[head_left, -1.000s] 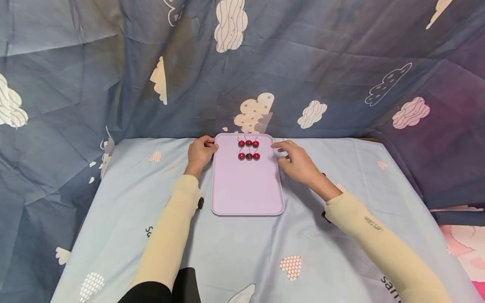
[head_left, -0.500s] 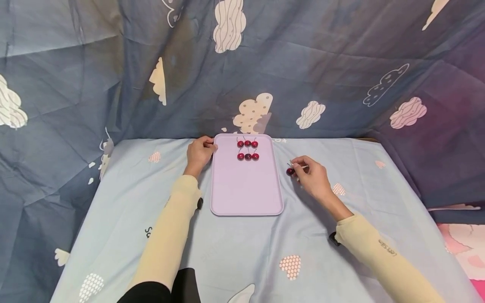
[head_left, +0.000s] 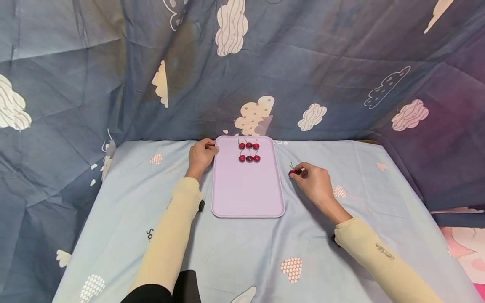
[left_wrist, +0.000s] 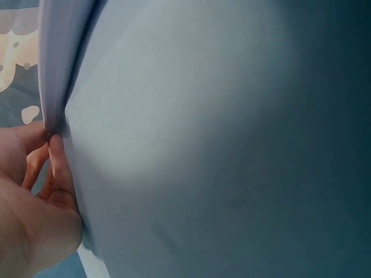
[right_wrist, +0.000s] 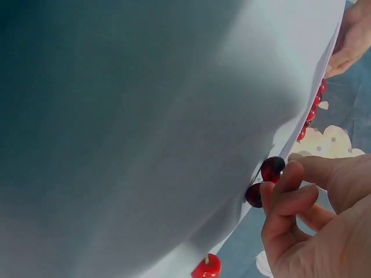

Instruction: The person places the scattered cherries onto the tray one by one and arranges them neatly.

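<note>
The lilac tray (head_left: 248, 193) lies flat on the cloth, with two rows of three stemmed cherries (head_left: 249, 158) near its far end. The left hand (head_left: 201, 158) pinches the tray's far left rim between thumb and fingers; the left wrist view shows the same grip. Right of the tray, the right hand (head_left: 314, 183) has thumb and fingertips closed on a dark cherry (right_wrist: 272, 169). A second dark cherry (right_wrist: 254, 195) sits against its fingers in the right wrist view. How much the fingertips hide of the pinched cherry cannot be told.
A brighter red cherry (right_wrist: 207, 267) lies apart from the right hand in the right wrist view. Light blue patterned cloth (head_left: 242, 248) covers the table, and a dark blue cloth (head_left: 197, 75) hangs behind its far edge.
From beside the tray's right edge, the right hand has moved right and nearer, to the loose cherries, and its fingertips have come together there. The left hand stays at the tray rim.
</note>
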The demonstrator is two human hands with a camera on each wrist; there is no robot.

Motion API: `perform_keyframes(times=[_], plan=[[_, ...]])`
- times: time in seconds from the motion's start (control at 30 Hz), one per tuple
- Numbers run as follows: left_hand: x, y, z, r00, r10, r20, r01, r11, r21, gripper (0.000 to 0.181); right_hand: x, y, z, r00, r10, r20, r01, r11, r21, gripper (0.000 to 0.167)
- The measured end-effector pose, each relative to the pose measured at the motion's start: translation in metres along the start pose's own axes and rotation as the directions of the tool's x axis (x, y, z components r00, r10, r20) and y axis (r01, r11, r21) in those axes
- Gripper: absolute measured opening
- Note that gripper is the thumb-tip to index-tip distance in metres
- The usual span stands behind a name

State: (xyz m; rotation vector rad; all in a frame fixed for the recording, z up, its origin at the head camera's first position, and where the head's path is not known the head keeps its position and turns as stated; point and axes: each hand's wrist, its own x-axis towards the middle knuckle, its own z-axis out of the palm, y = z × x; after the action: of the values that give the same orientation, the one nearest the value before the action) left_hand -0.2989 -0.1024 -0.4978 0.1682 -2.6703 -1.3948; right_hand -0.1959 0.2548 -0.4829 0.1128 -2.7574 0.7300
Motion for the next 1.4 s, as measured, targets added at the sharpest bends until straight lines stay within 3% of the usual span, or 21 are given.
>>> perform_keyframes(times=[0.4,0.6,1.0,1.4], plan=[[-0.003,0.0,0.0,0.999,0.034,-0.03,-0.034,0.999,0.013,0.02,0.004,-0.005,0.004,0.999,-0.007,0.041,0.008,1.0,-0.021,0.012],[-0.003,0.0,0.0,0.999,0.033,-0.014,-0.033,0.999,-0.005,0.023,0.002,-0.012,0.004,0.999,-0.022,0.027,0.023,0.999,-0.025,0.009],[0.0,-0.001,0.0,1.0,0.001,0.01,-0.001,1.0,-0.013,0.022,0.013,-0.06,0.01,0.997,-0.081,0.017,0.08,0.995,0.055,0.015],[0.0,-0.001,0.0,1.0,0.019,-0.007,-0.019,1.0,0.003,0.023,0.023,-0.104,0.036,0.988,-0.073,0.139,0.062,0.995,0.084,0.014]])
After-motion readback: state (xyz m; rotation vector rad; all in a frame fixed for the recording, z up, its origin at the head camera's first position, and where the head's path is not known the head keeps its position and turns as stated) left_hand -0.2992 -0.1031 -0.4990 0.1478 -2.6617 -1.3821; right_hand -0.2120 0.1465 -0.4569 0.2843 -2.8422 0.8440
